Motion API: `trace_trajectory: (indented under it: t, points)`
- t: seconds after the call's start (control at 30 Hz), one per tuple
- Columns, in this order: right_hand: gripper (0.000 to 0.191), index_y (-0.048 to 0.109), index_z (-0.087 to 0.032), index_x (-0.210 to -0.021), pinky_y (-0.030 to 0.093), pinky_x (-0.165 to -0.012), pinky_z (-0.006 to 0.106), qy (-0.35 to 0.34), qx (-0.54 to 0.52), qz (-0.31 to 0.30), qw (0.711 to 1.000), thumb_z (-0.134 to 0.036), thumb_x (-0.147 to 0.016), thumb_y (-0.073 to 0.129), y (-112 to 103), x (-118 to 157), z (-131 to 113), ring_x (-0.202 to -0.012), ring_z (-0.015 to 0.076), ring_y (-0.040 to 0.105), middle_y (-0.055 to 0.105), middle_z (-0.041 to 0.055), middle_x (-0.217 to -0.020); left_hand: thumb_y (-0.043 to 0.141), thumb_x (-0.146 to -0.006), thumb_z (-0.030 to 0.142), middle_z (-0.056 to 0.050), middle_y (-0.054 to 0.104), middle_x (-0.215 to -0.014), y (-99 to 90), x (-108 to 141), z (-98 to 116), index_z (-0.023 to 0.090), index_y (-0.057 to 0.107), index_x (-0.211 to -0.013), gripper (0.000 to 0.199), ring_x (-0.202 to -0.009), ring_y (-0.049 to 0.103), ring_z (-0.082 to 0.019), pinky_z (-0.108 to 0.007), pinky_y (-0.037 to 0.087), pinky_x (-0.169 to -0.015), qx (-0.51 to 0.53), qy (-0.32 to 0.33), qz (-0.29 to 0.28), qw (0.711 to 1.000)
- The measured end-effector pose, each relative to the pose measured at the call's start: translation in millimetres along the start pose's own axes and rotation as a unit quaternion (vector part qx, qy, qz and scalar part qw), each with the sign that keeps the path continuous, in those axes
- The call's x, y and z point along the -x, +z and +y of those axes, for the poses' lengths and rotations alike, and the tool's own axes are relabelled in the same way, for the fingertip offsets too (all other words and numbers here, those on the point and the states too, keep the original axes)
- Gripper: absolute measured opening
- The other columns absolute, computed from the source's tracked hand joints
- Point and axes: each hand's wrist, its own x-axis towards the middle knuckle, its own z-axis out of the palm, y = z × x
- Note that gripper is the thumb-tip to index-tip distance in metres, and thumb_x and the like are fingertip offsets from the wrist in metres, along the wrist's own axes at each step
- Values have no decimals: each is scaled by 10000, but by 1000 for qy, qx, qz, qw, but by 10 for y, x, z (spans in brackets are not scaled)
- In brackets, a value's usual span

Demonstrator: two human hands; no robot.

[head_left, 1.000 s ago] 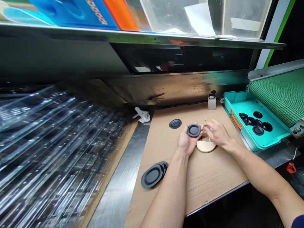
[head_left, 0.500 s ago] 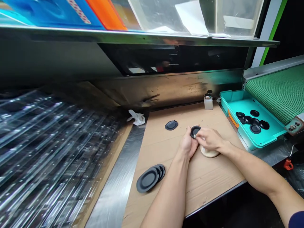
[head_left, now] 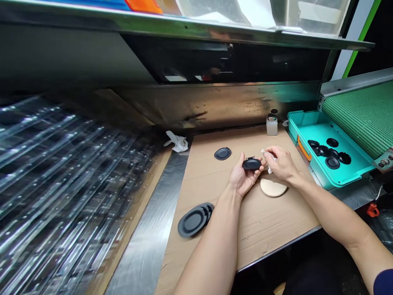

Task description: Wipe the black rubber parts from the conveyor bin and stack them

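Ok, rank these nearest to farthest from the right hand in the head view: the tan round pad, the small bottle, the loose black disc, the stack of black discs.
From the right hand:
1. Tan round pad, just below it.
2. Small bottle, straight ahead.
3. Loose black disc, off to the left.
4. Stack of black discs, lower left.

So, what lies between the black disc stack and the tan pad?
The left wrist lies there, as the head view shows.

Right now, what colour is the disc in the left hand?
Black: the disc in the left hand shows best in the head view.
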Motion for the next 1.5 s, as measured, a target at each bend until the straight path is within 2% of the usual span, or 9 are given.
trace_trajectory:
  t: [0.13,0.23,0.47,0.6,0.73,0.93,1.07,1.3,1.5]
  points:
    - [197,689,-182,-1087,467,-911,271,-5,18,-37,999,-264,-990,539,2,-12,9,-1005,169,664,733,61,-1085,223,-1041,600,-150,668,-688,3,-31,-21,62,678,-1004,705,-446,583,-137,-195,449,-343,-35,-29,31,998]
    - [197,722,-183,-1055,459,-893,263,-12,40,-72,997,-251,-997,547,-9,-21,6,-975,166,654,733,54,-1015,205,-1049,578,-148,673,-640,39,-32,-56,80,686,-921,704,-420,587,-146,-199,435,-332,-81,-7,49,995]
    - [205,738,-191,-1085,457,-872,260,-21,78,-110,991,-226,-988,560,20,6,-10,-962,167,642,713,55,-1046,379,-1001,653,-107,649,-559,57,-30,-163,123,687,-782,651,-398,591,-173,-246,429,-350,-158,28,32,986]
    - [210,738,-188,-1059,438,-841,272,-28,144,-126,981,-246,-993,546,7,7,22,-927,182,628,698,64,-1018,500,-943,691,-70,601,-475,41,-25,-238,139,708,-756,619,-363,544,-161,-250,364,-344,-260,98,58,959]
    - [199,746,-188,-948,392,-752,282,-38,192,-166,966,-236,-973,554,-45,-10,41,-821,183,593,690,53,-917,486,-939,707,-59,588,-452,30,-29,-264,166,700,-719,622,-339,484,-145,-258,309,-333,-325,139,62,933]
    - [266,735,-174,-886,368,-740,276,-80,178,-146,970,-222,-985,493,-39,-31,13,-783,169,552,663,47,-862,520,-907,732,-34,535,-423,8,-57,-263,195,620,-617,618,-325,447,-128,-243,270,-324,-340,142,63,928]
    - [226,741,-180,-843,328,-692,290,-62,207,-169,962,-201,-942,539,-66,-38,-22,-760,174,548,682,47,-853,522,-900,741,-41,525,-416,9,-42,-264,193,617,-599,633,-321,437,-124,-240,275,-325,-350,149,38,924]
    - [246,743,-170,-840,314,-688,289,-87,195,-154,965,-212,-941,523,-77,-56,-4,-729,163,523,670,43,-822,496,-890,771,-32,518,-423,12,-40,-276,193,596,-593,657,-330,428,-115,-229,280,-327,-380,155,50,911]
    - [219,720,-170,-780,289,-663,293,-71,202,-184,959,-189,-907,543,-88,-64,-18,-707,164,508,678,47,-800,480,-885,785,-23,518,-427,12,-40,-279,185,587,-605,671,-342,429,-117,-232,297,-340,-402,144,58,902]
